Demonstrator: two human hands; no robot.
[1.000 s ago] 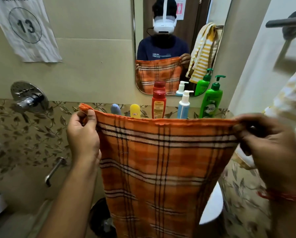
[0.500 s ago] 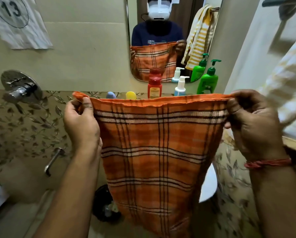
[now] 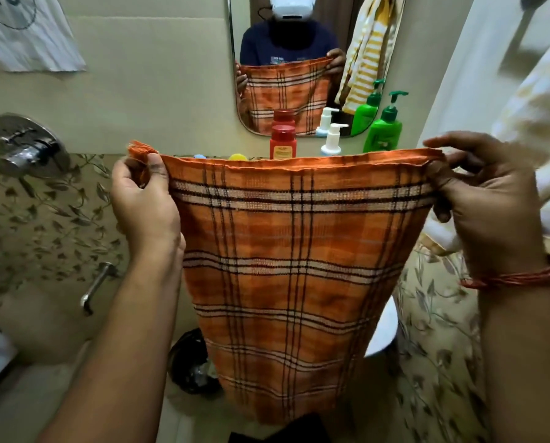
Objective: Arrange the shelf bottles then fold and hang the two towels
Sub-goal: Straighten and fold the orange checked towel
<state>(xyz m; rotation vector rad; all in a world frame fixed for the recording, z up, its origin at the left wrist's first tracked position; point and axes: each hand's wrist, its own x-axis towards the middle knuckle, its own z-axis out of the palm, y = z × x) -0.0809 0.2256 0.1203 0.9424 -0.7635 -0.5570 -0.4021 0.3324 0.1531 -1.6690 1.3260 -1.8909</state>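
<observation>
Both forearms reach forward at chest height. The left hand (image 3: pixel 142 199) pinches the upper left corner of the orange plaid towel (image 3: pixel 296 270) between thumb and fingers; the right hand (image 3: pixel 487 206) grips the upper right corner, index finger extended. The towel hangs spread flat between them. Behind its top edge, on the shelf, stand a red bottle (image 3: pixel 283 142), a white pump bottle (image 3: pixel 332 139) and a green pump bottle (image 3: pixel 385 126) below a mirror (image 3: pixel 299 33). A striped yellow towel (image 3: pixel 535 129) hangs at right, blurred. Two small caps behind the towel's edge are mostly hidden.
</observation>
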